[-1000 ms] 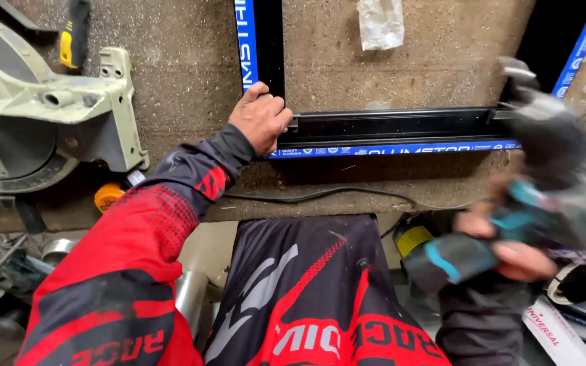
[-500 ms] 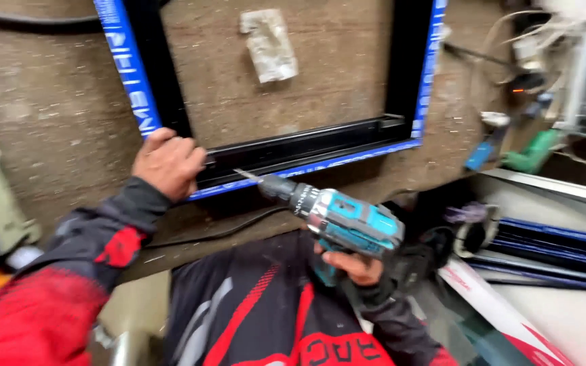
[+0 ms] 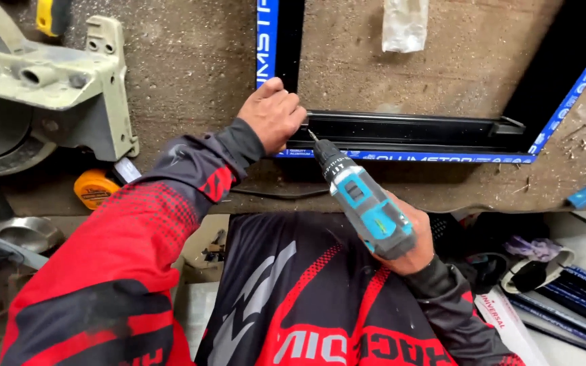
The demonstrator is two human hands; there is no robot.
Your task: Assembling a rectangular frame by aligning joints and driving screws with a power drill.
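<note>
Since half a second ago, the drill (image 3: 367, 207) has been swung toward 11 o'clock, its bit set at the frame (image 3: 401, 129) corner. It is gripped by the right hand (image 3: 412, 247); the frame is pinned under the clenched left hand (image 3: 272, 115).

A single camera, worn on the person's head, is looking steeply down and forward over the chest and both sleeves. It is sitting close, so the hands are filling the middle of the picture: the left hand (image 3: 272, 115) above, the right hand (image 3: 412, 247) lower and nearer. The view is facing the dusty table (image 3: 191, 61), whose near edge is crossing the frame; its far side is running out of the top. No second view is sharing the scene.
</note>
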